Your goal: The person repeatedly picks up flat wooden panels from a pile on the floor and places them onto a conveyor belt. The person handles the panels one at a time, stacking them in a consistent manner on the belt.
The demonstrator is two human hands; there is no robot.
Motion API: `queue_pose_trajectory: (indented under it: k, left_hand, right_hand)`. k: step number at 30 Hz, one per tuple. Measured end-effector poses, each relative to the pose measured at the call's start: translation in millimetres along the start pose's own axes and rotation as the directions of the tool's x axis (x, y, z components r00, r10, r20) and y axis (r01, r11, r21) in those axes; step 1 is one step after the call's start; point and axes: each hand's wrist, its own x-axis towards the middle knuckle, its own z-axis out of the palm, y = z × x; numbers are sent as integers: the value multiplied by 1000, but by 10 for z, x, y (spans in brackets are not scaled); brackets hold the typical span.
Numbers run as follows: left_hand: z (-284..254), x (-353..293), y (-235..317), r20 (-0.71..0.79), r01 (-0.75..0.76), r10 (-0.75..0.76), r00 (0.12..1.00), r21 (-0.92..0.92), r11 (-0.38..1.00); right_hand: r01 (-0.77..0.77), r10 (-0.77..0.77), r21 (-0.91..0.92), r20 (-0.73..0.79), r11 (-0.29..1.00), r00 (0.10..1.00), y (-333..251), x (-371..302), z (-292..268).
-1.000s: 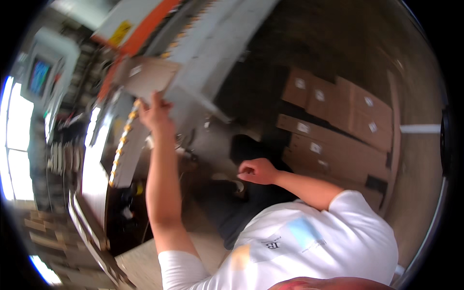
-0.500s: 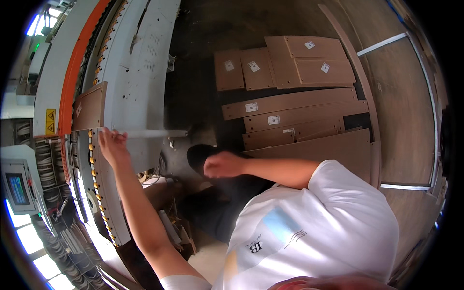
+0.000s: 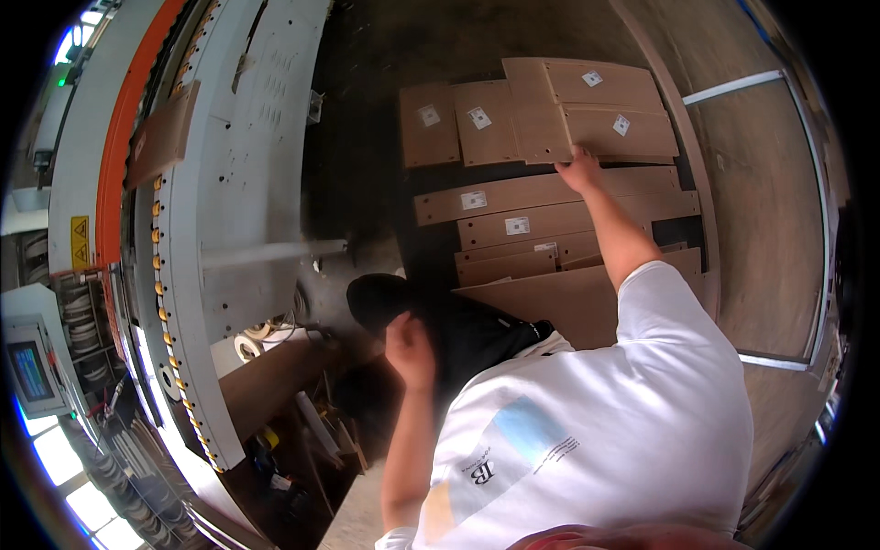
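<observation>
My right hand (image 3: pixel 579 171) reaches to the far stack of brown panels. Its fingers close over the near left corner of the upper brown panel (image 3: pixel 632 140), which carries a white label. Beneath it lies a wider brown panel (image 3: pixel 532 119) that sticks out to the left. My left hand (image 3: pixel 410 353) hangs in front of my dark trousers, loosely curled, with nothing visible in it. At the left, a separate labelled panel (image 3: pixel 165 137) lies on the machine's roller edge, partly under the orange strip and away from both hands.
The long grey machine (image 3: pixel 257 137) with yellow rollers runs along my left, a control screen (image 3: pixel 32 367) beside it. Long narrow panels (image 3: pixel 541 197) lie in rows nearer me. Tape rolls (image 3: pixel 247 346) and offcuts sit under the machine. A metal-framed board (image 3: pixel 761 211) stands right.
My left hand has left the panel on the machine and come back to my body. That panel has moved farther along the machine. My right hand has gone out to the stacked panels.
</observation>
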Motion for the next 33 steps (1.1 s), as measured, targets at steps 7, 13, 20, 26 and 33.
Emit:
queue_pose_trajectory:
  k: [7,13,20,26,33]
  left_hand:
    - [33,273,130,52,-201,195,979,170,965]
    - [42,263,183,51,-179,173,984,152,972]
    - [60,304,118,82,-195,184,980,164,967]
    - [2,275,44,70,-155,145,987,180,971]
    - [72,309,167,47,-171,166,985,127,977]
  right_hand:
    - [39,-33,-105,62,994,998,-335,-67,-196]
    - [164,-135,-164,176,973,975,-661,-208,-333]
    - [518,-526,124,44,846,849,-1499,-716,92]
    - [294,-306,169,53,941,950,-1444,-374,-51]
    - [-376,365,147,96,915,926,229,441,225]
